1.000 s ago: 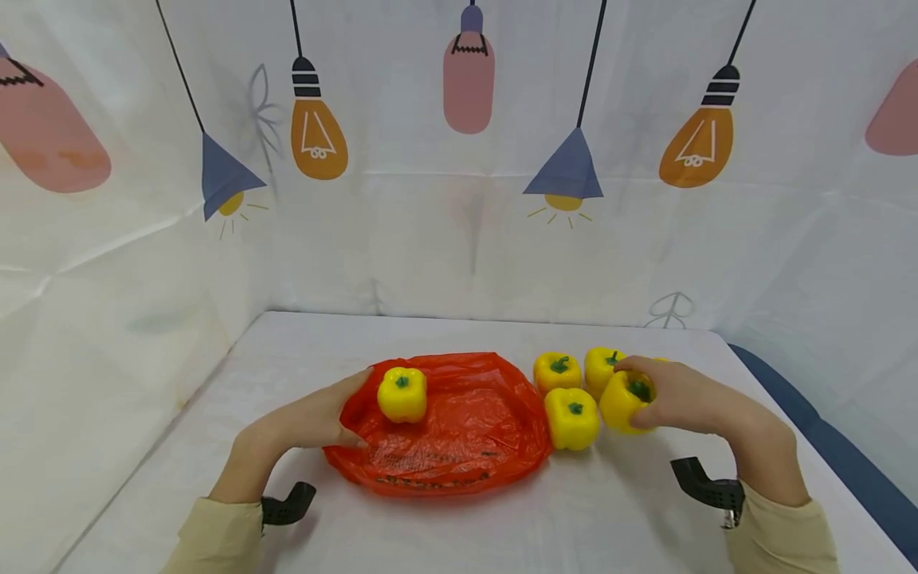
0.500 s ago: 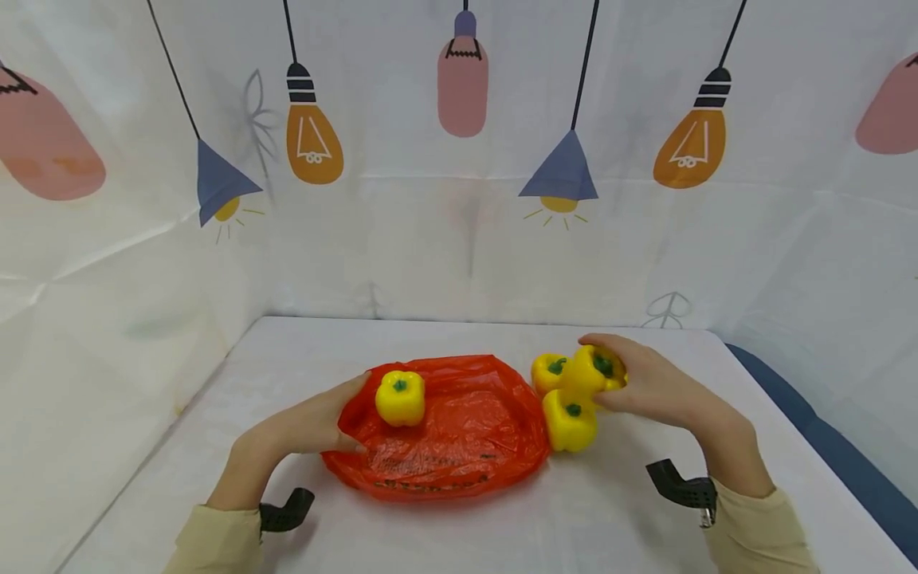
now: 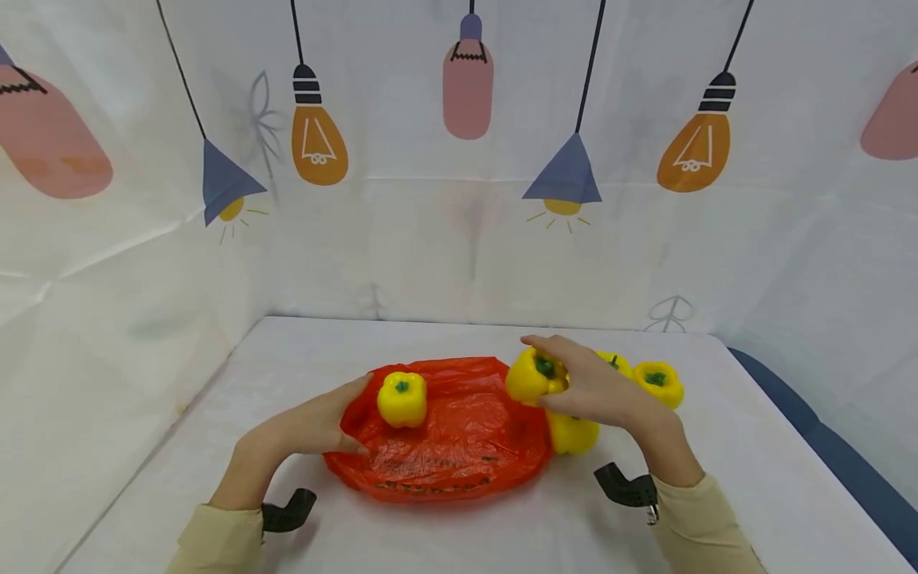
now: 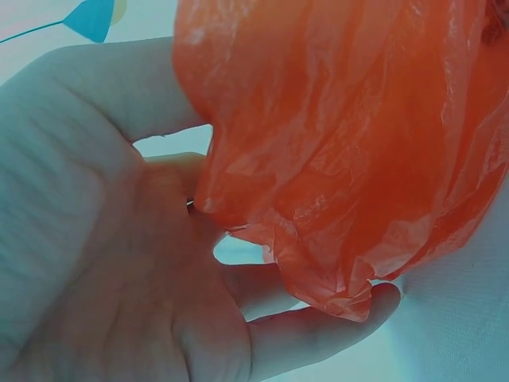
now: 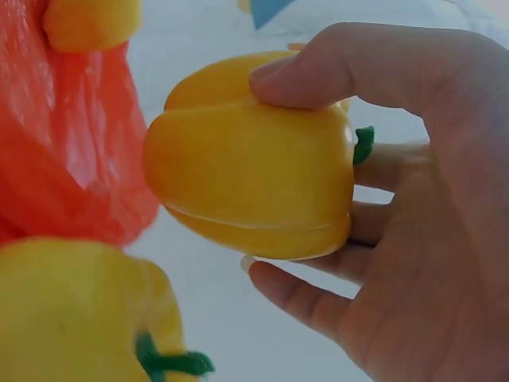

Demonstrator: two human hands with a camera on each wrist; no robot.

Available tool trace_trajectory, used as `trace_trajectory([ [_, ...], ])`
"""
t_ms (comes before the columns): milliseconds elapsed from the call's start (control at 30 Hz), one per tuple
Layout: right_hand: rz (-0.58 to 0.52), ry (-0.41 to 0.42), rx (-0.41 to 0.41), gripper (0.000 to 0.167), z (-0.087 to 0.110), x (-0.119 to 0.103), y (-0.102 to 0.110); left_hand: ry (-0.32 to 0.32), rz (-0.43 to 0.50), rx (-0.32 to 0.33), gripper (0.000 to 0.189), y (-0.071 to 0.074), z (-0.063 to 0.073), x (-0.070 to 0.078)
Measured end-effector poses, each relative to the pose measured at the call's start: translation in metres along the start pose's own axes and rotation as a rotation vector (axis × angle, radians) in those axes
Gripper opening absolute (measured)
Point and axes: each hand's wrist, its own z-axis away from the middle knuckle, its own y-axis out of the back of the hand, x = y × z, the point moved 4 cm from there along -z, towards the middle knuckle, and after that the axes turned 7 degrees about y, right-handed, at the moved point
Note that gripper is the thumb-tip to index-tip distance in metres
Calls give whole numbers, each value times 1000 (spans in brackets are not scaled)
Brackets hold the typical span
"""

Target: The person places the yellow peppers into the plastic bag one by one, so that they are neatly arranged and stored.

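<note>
White sheeting (image 3: 430,271) printed with hanging lamps stands behind a white-covered table (image 3: 459,538). Clock below is centred on the bag, twelve pointing away from the person.

Dark blue curved object, unidentified (image 3: 846,453), beyond the table edge at three o'clock; well clear of the work.

Crumpled red plastic bag (image 3: 459,442), mid-table, mouth up. Thin, slack film: a knock or loosened support could probably fold the rim inward.

Left hand (image 3: 319,418) holds the bag's nine o'clock side, thumb and fingers bent round it, spaced apart; some fingertips hidden by plastic. If it shifts, the bag may tilt and roll the lobed yellow bell pepper inside (image 3: 402,401), at ten o'clock.

Right hand (image 3: 591,387) pinches a glossy yellow bell pepper with green stem (image 3: 527,381) between thumb and fingers, by the rim at two o'clock; contact with the film cannot be told. Smooth skin plus an off-centre grip: slip risk.

Main obstacle: partly hidden yellow pepper (image 3: 574,434), just beside the bag at three o'clock; a low hand could bump it. Two more, the half-hidden rear pepper (image 3: 614,362) and the far-right pepper (image 3: 658,383), lie toward two o'clock, out of the way.
</note>
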Motion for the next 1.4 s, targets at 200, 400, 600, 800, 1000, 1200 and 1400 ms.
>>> trace_trajectory([
  [200,-12,16,-40,75,-14,-13,-22,15,-23,3,105,0,0,0],
  [400,-23,12,-59,71,-24,-25,-34,7,-9,-9,105,-1,-1,3],
  [600,-26,46,-84,70,-36,-33,-47,29,-1,-16,105,0,0,4],
  [800,-11,94,-117,73,-48,-39,-62,22,-9,-14,103,-1,-2,4],
  [1000,17,106,-150,74,-57,-37,-77,16,-12,-18,102,0,-1,3],
  [1200,30,76,-200,76,-65,-29,-95,14,-6,-21,101,1,-1,4],
  [1400,5,0,-240,79,-68,-21,-107,15,-10,-23,102,1,1,6],
])
